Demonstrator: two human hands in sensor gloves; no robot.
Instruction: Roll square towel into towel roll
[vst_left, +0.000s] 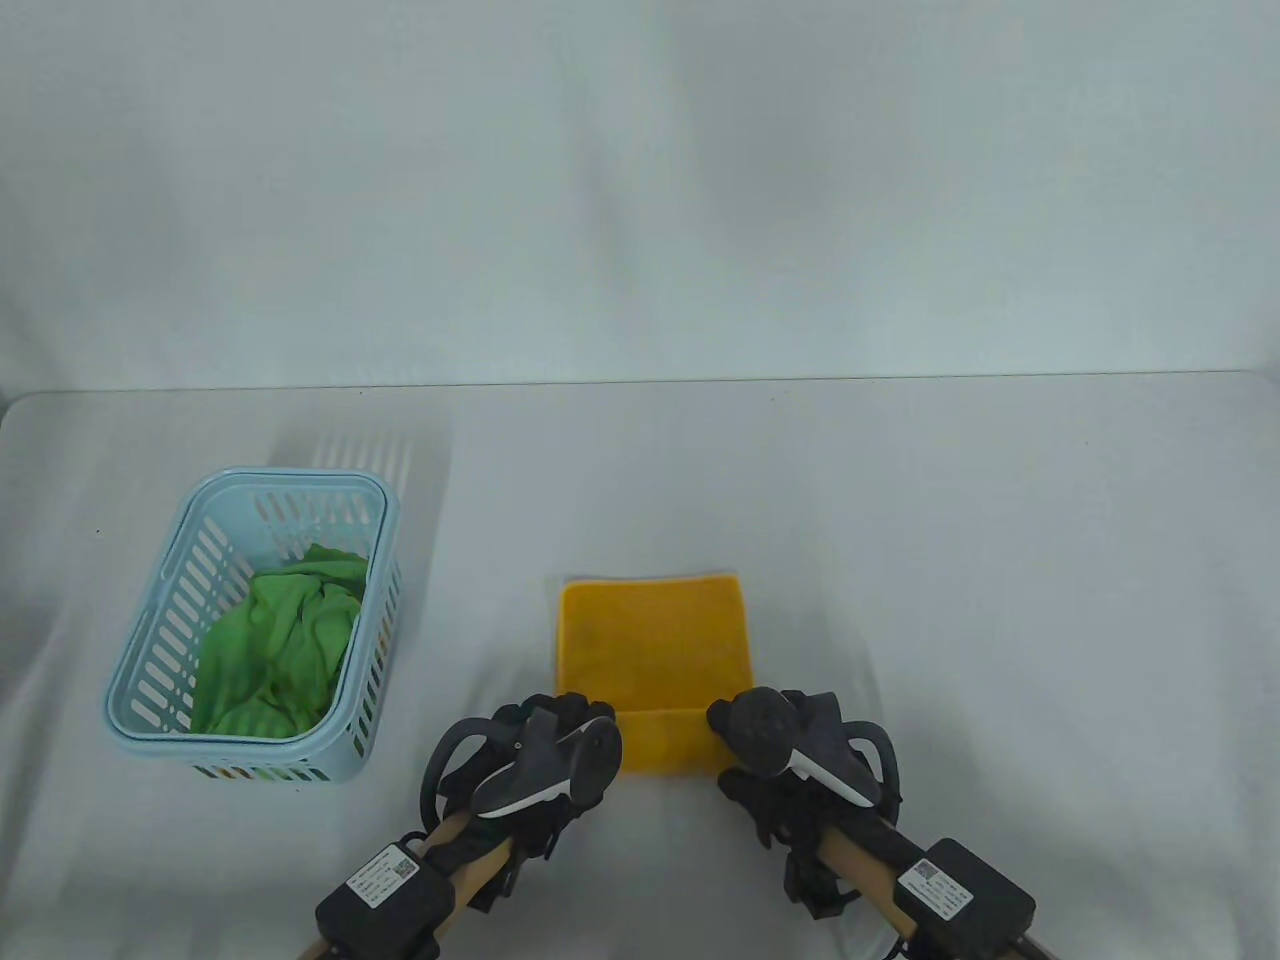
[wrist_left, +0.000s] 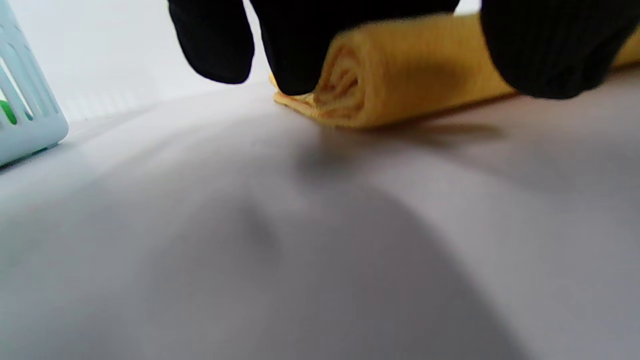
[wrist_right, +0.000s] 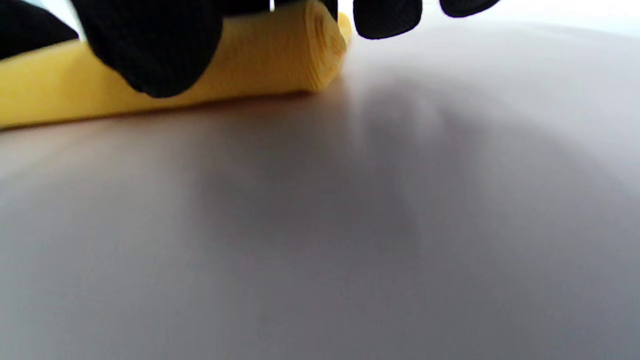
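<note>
A yellow square towel (vst_left: 650, 640) lies flat on the white table, with its near edge wound into a roll (vst_left: 668, 742). My left hand (vst_left: 575, 718) grips the roll's left end and my right hand (vst_left: 738, 725) grips its right end. In the left wrist view the black gloved fingers (wrist_left: 300, 45) curl over the top of the roll (wrist_left: 400, 75), whose spiral end shows, and the thumb (wrist_left: 550, 50) sits in front of it. In the right wrist view a thumb (wrist_right: 150, 45) lies across the front of the roll (wrist_right: 265, 60), with other fingertips (wrist_right: 385, 17) just past its end.
A light blue slotted basket (vst_left: 150, 640) stands at the left of the table with a crumpled green cloth (vst_left: 280, 650) inside; its corner (wrist_left: 30, 115) shows in the left wrist view. The table's far edge meets a white backdrop.
</note>
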